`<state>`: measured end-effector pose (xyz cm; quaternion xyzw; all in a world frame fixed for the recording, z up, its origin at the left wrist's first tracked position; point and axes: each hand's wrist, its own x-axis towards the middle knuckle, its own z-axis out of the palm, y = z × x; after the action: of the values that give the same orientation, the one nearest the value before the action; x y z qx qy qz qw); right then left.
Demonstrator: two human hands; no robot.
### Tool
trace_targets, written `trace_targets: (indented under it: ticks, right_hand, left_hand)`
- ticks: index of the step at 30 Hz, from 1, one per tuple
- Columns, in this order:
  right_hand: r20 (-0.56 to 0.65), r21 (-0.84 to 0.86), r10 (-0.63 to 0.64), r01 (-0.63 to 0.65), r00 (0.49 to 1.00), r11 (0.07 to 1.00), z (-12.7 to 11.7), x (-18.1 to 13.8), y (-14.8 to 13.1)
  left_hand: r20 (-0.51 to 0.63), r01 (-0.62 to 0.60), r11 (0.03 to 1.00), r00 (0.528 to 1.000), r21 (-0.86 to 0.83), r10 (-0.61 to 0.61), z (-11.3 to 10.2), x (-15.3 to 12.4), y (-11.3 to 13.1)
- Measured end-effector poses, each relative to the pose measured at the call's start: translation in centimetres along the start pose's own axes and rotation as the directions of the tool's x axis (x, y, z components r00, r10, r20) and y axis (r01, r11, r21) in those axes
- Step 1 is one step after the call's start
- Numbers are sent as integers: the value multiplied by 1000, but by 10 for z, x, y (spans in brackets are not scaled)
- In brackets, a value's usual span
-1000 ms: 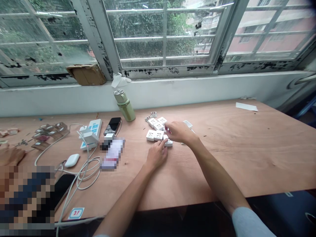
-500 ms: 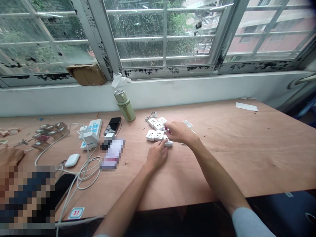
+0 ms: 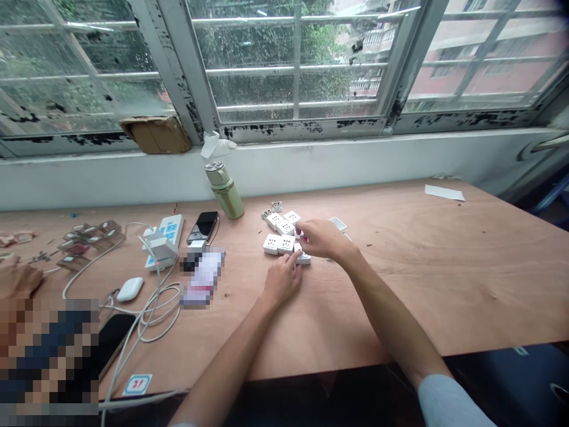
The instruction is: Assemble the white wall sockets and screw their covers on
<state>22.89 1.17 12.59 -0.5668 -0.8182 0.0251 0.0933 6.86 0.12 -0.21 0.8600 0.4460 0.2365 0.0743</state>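
Several white socket cubes [image 3: 278, 233] lie grouped on the wooden table [image 3: 400, 284]. My left hand [image 3: 281, 279] rests on the table just in front of them, its fingers curled and pinching the nearest white socket cube [image 3: 304, 257]. My right hand [image 3: 323, 238] hovers over the right side of the group, fingers bent and pinched on a small part that I cannot make out. A white shell piece [image 3: 338, 223] lies just behind my right hand.
A green bottle [image 3: 224, 189], a black phone [image 3: 203, 226], a power strip [image 3: 165, 237] with white cables [image 3: 146, 308] and a white mouse [image 3: 130, 288] lie to the left. Another person's hand [image 3: 18, 279] is at the left edge. A paper slip [image 3: 443, 192] lies far right.
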Motion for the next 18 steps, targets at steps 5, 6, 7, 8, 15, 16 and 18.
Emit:
trace_targets:
  ticks: [5,6,7,8,15,16,18]
  right_hand:
    - [-3,-31,29,-29,1000,999,1,0,0]
    - [-6,-28,27,-27,1000,999,1,0,0]
    - [-9,-22,23,-24,1000,999,1,0,0]
    - [-13,-14,18,-18,1000,1000,1,0,1]
    - [-6,4,0,0,1000,1000,1,0,1]
    - [-1,3,3,-3,1000,1000,1,0,1]
    - [4,-2,10,-10,1000,1000,1,0,0]
  left_hand:
    - [-4,-2,1000,1000,13,2,1,0,0]
    - [-3,-3,1000,1000,14,3,1,0,0]
    - [-3,-4,1000,1000,15,4,1,0,0]
    - [-3,-3,1000,1000,16,3,1,0,0]
    - [-13,3,1000,1000,0,-3,0,0,0]
    - [-15,3,1000,1000,0,-3,1,0,0]
    - [-16,1,1000,1000,0,-1,1,0,0]
